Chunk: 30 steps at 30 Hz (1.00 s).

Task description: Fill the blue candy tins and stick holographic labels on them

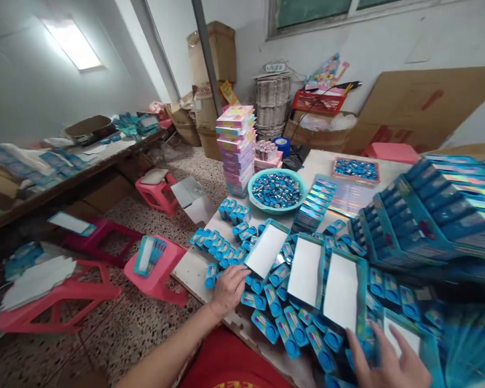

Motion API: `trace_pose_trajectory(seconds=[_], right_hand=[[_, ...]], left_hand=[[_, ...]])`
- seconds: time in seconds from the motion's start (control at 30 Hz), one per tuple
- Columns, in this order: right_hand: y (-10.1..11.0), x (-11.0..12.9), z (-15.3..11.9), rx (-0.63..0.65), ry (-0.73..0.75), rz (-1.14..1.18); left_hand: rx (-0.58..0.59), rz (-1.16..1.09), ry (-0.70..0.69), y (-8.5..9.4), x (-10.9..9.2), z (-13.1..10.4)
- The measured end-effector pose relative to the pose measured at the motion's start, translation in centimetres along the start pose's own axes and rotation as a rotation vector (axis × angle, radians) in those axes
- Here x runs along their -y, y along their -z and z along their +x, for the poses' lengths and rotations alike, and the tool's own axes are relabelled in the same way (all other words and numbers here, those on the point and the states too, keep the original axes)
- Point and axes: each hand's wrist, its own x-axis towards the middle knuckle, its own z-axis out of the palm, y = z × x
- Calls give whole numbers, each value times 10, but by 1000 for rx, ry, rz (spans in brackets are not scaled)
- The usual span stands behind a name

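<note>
Several blue-edged boxes with white insides lie in a row over many small blue packs (288, 335) on the table. My left hand (229, 289) has its fingers closed at the lower corner of the leftmost box (268, 250); whether it grips the box is hard to tell. Next to that one are a middle box (306, 272) and a third box (341, 291). My right hand (390, 358), fingers spread and slightly blurred, is at the lower right, over the near edge of the third box and beside a fourth box (408, 335).
Beyond the boxes is a turquoise basin (254, 203) of small shiny blue pieces. Filled display boxes (428, 215) rise at the right. A tall stack of pink and purple boxes (236, 153) stands past the basin. Pink stools (157, 275) are on the floor at the left.
</note>
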Motion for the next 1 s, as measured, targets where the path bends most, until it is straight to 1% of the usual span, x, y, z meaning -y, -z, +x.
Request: trace_pose_trajectory(seconds=[0.07, 0.13, 0.17, 0.2, 0.27, 0.3, 0.33, 0.4, 0.5, 0.6, 0.67, 0.77, 0.8, 0.83, 0.87, 0.93, 1.0], right_hand=[[-13, 32, -3, 27, 75, 95], [-29, 65, -6, 71, 138, 175], [-38, 80, -7, 99, 162, 204], [-47, 94, -8, 126, 176, 224], [-65, 115, -8, 168, 192, 242], [-73, 123, -7, 179, 197, 242], [-79, 130, -6, 182, 200, 239], [-88, 142, -3, 177, 208, 231], [-93, 161, 1, 187, 226, 224], [-97, 184, -1, 223, 236, 253], [-101, 200, -8, 275, 241, 294], [-108, 218, -26, 381, 263, 332], [-111, 220, -33, 406, 265, 334], [-112, 222, -41, 418, 258, 329], [-114, 221, -49, 417, 242, 314], [-116, 218, -63, 405, 205, 256], [-118, 213, -73, 410, 186, 167]], left_hand=[[-61, 106, 106, 31, 34, 2], [-126, 228, 271, 61, 76, 9], [-138, 272, 360, 73, 98, 13], [-125, 290, 445, 82, 120, 19], [-37, 229, 569, 93, 159, 32], [17, 164, 596, 94, 175, 39], [69, 96, 597, 93, 187, 45], [145, 7, 555, 88, 204, 55], [208, 5, 487, 85, 215, 61], [249, 36, 440, 90, 217, 61], [221, 98, 425, 97, 213, 57], [97, 239, 378, 105, 199, 39], [86, 265, 324, 105, 193, 30], [107, 272, 243, 104, 187, 19], [159, 263, 138, 102, 181, 7], [299, 236, -94, 93, 172, -12], [409, 230, -271, 82, 169, -23]])
